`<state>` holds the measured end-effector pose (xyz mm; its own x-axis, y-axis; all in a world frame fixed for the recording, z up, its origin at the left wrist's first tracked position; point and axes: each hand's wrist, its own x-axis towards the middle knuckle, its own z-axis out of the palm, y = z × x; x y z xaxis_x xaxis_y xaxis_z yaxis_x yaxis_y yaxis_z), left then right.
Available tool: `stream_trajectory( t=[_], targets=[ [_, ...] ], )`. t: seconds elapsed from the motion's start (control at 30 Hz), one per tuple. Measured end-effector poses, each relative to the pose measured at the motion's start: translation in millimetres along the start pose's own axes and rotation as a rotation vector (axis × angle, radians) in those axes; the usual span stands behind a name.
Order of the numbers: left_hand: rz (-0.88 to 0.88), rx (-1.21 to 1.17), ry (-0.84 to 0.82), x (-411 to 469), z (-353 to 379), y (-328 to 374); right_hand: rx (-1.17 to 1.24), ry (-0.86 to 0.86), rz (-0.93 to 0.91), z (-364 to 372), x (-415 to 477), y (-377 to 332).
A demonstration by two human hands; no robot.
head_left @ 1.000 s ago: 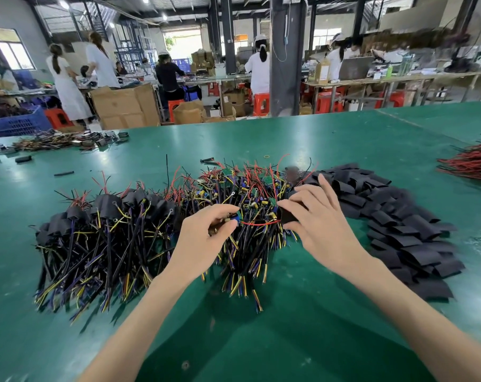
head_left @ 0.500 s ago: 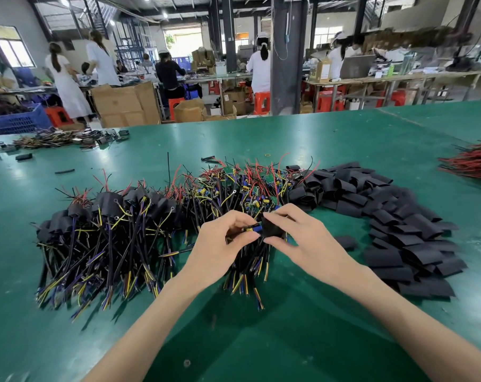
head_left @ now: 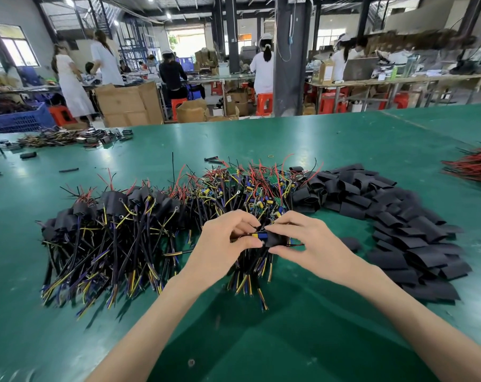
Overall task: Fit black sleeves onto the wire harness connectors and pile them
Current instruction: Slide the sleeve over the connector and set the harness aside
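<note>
1. My left hand (head_left: 222, 244) is pinching a blue-and-yellow connector (head_left: 260, 235) between thumb and curled fingers.
2. My right hand (head_left: 313, 244) is gripping a black sleeve (head_left: 275, 239), its mouth touching that connector.
3. Both hands are hovering over the near edge of the wire pile (head_left: 247, 188).
4. Sleeved wires (head_left: 109, 210) are lying to the left, loose sleeves (head_left: 399, 216) to the right.
5. Green table (head_left: 261, 340) is spreading between the piles and me.

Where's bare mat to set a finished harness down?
Bare green table mat at the near edge, in front of the piles; also behind them, and between black sleeve pile and red wire bundle. Crowded: sleeved harness heap through unsleeved harnesses, mid-table.
</note>
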<state>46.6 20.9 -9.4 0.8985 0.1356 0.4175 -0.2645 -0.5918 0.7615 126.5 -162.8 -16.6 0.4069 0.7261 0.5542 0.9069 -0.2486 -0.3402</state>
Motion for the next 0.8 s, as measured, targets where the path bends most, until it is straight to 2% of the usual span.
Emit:
stream_trajectory(
  t=[0.27, 0.43, 0.57, 0.8],
  targets=[
    [0.082, 0.046, -0.076, -0.2, 0.7, 0.0, 0.170, -0.019, 0.114, -2.7, 0.8, -2.7],
    [0.006, -0.077, -0.090, -0.4, -5.7, 0.2, 0.076, 0.057, 0.075, -0.4, 1.0, -2.8],
    [-0.012, -0.021, -0.071, 0.6, -7.5, -0.2, 0.015, 0.116, 0.028, 0.1, 0.1, -0.7],
    [-0.022, -0.009, -0.071, 0.6, -5.1, -2.4, -0.016, 0.034, 0.021, -0.5, -0.8, 1.1]
  ],
)
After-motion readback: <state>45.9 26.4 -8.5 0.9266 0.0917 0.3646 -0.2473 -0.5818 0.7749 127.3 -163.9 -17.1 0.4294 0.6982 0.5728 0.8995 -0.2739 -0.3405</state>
